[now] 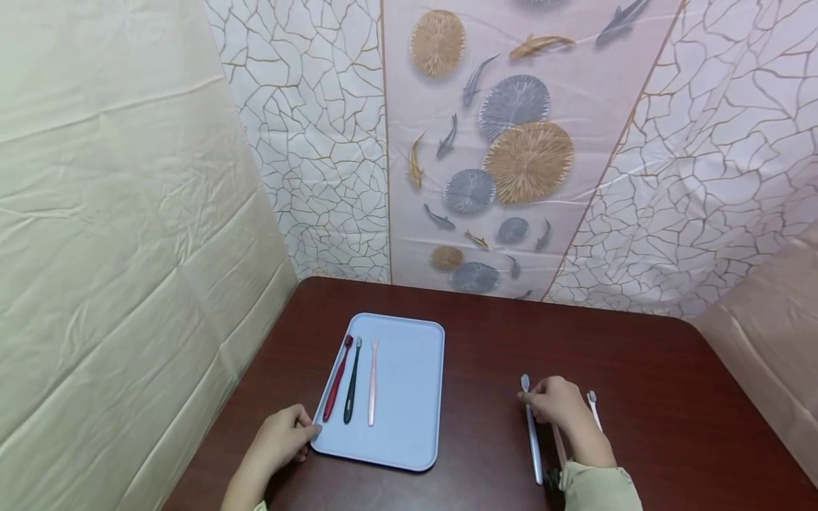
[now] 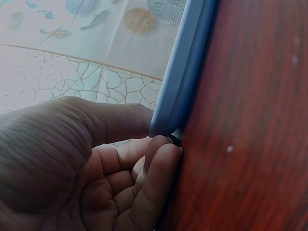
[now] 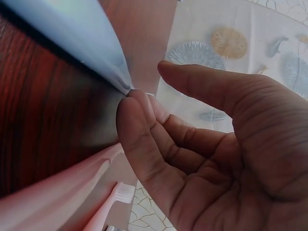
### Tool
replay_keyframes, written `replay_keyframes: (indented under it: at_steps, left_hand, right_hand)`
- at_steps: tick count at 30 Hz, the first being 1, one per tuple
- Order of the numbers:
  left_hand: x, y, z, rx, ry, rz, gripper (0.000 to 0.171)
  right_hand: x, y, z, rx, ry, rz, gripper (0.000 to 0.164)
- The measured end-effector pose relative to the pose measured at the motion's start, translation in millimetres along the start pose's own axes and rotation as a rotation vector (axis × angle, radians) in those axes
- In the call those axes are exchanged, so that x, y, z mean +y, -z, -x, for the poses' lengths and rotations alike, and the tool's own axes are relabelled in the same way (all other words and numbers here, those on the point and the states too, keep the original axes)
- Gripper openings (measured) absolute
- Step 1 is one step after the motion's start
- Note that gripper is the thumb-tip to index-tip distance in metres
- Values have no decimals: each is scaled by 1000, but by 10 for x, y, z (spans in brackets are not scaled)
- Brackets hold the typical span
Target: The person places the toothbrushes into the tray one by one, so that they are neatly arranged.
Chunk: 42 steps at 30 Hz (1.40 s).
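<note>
My left hand (image 1: 281, 440) pinches the near-left corner of a light blue tray (image 1: 409, 397), thumb on the rim and fingers at its underside in the left wrist view. On the tray lie a red toothbrush (image 1: 336, 383), a dark green toothbrush (image 1: 352, 387) and a pink toothbrush (image 1: 373, 390). My right hand (image 1: 559, 404) is over the table at the neck of a blue toothbrush (image 1: 534, 447). In the right wrist view its fingertips touch or nearly touch that neck (image 3: 118, 72), while the thumb stands apart.
Under the right forearm lies another pink toothbrush (image 1: 559, 447), partly hidden. A white-headed toothbrush (image 1: 593, 408) shows just right of the hand. Something dark (image 1: 553, 480) sits by the right sleeve. Fabric walls (image 1: 332, 177) border the dark red wooden table (image 1: 492, 341).
</note>
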<state>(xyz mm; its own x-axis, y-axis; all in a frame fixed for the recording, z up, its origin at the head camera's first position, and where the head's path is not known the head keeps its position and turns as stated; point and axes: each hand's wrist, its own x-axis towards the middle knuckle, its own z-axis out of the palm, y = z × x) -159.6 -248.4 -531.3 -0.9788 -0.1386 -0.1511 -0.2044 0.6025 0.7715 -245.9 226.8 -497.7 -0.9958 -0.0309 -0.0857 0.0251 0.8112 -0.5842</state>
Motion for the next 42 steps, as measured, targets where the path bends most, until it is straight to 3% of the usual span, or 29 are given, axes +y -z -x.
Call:
replay_keyframes:
  at_steps: [8,13,20,27,37,42]
  left_hand:
    - [-13,-12,0,-3,4,5,21]
    - [-22,-22,11,1,3,7,22]
    - [-39,-30,15,7,1,0,22]
    - [-33,-25,12,7,1,8,22]
    - [-12,-19,4,5,6,19,22]
    - [-6,-16,3,10,8,12,21]
  right_hand:
    - [-17,2,24,-29,-18,78,33]
    - [-17,-6,45,-39,15,110,38]
    - [-18,-40,45,-44,24,93,34]
    - [-49,-65,38,-43,32,45,19]
    - [-74,-110,38,-32,-18,-31,18]
    - [-85,-117,15,-13,10,20,19]
